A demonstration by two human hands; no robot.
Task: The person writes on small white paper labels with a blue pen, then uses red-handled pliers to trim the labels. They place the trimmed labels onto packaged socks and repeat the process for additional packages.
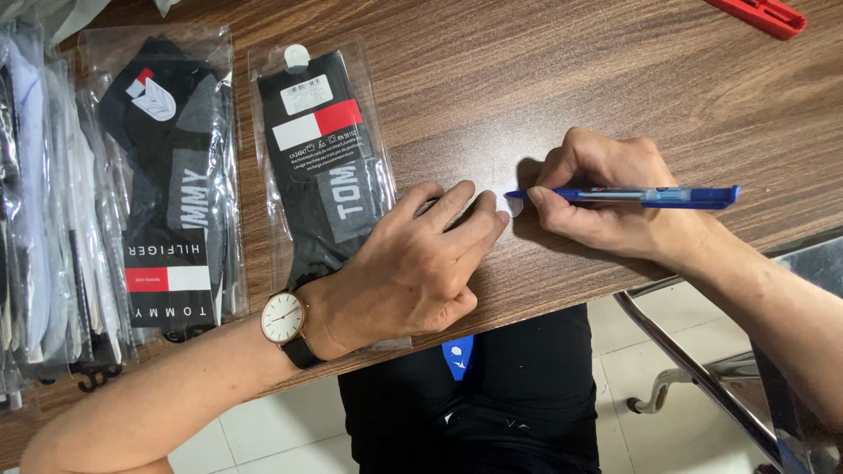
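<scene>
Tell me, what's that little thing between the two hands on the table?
A small white round sticker lies on the wooden table, between the left hand fingertips and the blue pen in the right hand. The head view shows it.

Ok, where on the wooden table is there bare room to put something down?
The brown wooden table is bare between the clear-bagged black sock pack and the red plastic tool, above the right hand holding the blue pen. The left side is crowded with bagged socks; the left hand covers the near edge.
</scene>
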